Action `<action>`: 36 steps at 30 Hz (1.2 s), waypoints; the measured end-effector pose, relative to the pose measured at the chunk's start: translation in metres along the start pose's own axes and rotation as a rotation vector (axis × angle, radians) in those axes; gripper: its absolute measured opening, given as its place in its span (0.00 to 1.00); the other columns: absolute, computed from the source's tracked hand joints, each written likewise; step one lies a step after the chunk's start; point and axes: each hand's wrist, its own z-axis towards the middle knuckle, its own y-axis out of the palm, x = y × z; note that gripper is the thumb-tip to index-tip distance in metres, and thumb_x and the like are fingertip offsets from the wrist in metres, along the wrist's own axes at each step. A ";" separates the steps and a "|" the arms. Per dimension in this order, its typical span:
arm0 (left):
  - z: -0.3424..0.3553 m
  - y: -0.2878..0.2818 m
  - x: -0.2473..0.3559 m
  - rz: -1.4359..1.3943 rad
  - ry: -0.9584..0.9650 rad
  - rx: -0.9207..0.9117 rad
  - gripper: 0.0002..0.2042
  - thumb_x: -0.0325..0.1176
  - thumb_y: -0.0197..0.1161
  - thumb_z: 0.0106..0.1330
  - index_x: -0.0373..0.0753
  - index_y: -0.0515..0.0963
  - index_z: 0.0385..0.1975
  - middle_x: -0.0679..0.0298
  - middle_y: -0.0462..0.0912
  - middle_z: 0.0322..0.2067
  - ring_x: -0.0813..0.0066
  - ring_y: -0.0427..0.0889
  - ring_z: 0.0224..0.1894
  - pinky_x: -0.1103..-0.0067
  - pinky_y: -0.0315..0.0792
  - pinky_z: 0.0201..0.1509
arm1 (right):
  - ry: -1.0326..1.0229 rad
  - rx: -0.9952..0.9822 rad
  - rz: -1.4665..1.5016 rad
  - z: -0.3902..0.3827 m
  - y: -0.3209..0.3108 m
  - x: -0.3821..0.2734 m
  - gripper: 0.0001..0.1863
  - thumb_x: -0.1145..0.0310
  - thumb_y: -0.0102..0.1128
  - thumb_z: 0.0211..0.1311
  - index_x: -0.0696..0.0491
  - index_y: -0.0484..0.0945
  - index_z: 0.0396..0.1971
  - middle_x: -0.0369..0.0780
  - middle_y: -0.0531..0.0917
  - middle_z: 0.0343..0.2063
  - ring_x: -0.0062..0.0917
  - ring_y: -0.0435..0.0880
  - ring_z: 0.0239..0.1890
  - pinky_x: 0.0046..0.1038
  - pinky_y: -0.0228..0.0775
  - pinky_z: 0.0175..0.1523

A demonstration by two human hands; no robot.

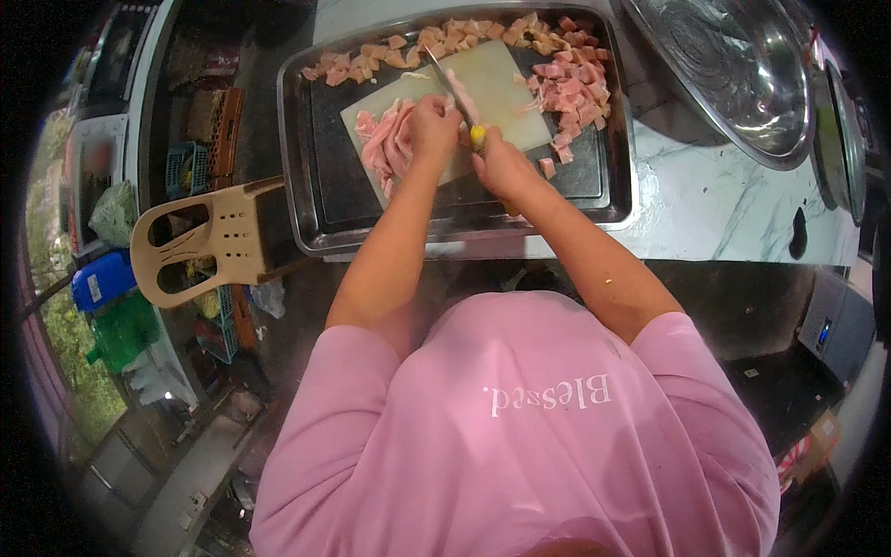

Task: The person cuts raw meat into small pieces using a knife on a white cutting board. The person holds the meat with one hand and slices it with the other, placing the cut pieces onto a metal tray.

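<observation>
My right hand (pixel 506 167) is closed round the handle of a knife (pixel 451 85), which shows yellow near the blade. The blade points away and to the left over a white cutting board (pixel 498 72), along a narrow strip of pale pink raw meat (pixel 461 97). Just left of the blade, my left hand (pixel 434 128) presses with bent fingers on a larger piece of raw meat (pixel 388 144), which lies in folds on the board. The board rests at a slant inside a large metal tray (pixel 290 139). Cubed raw meat (pixel 575 88) is heaped along the tray's far and right sides.
A big shiny metal basin (pixel 733 70) stands at the far right on the marble-patterned table (pixel 715 209). Left of the tray is a beige plastic chair (pixel 209 239). Beyond it are a blue container (pixel 102 281) and a green plastic bottle (pixel 128 330).
</observation>
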 end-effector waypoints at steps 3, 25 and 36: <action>0.003 -0.005 -0.004 -0.038 -0.042 0.035 0.10 0.25 0.65 0.56 0.29 0.77 0.37 0.57 0.82 0.27 0.74 0.81 0.21 0.80 0.74 0.22 | 0.052 -0.043 -0.017 -0.024 0.002 0.007 0.21 0.64 0.57 0.63 0.60 0.62 0.48 0.61 0.79 0.36 0.59 0.78 0.41 0.49 0.70 0.47; 0.003 0.011 0.020 0.168 0.024 0.110 0.15 0.38 0.57 0.65 0.33 0.80 0.41 0.50 0.83 0.30 0.51 0.83 0.37 0.65 0.73 0.44 | 0.240 -0.531 1.563 -0.063 -0.089 0.057 0.18 0.54 0.43 0.73 0.55 0.68 0.44 0.37 0.70 0.14 0.19 0.64 0.05 0.19 0.58 0.09; -0.049 0.026 0.096 -1.221 -0.603 -0.206 0.22 0.40 0.54 0.71 0.38 0.62 0.60 0.56 0.76 0.42 0.66 0.79 0.41 0.65 0.77 0.46 | 0.171 -0.723 1.849 -0.060 -0.069 0.072 0.20 0.52 0.45 0.71 0.54 0.67 0.47 0.37 0.70 0.14 0.20 0.65 0.04 0.20 0.57 0.08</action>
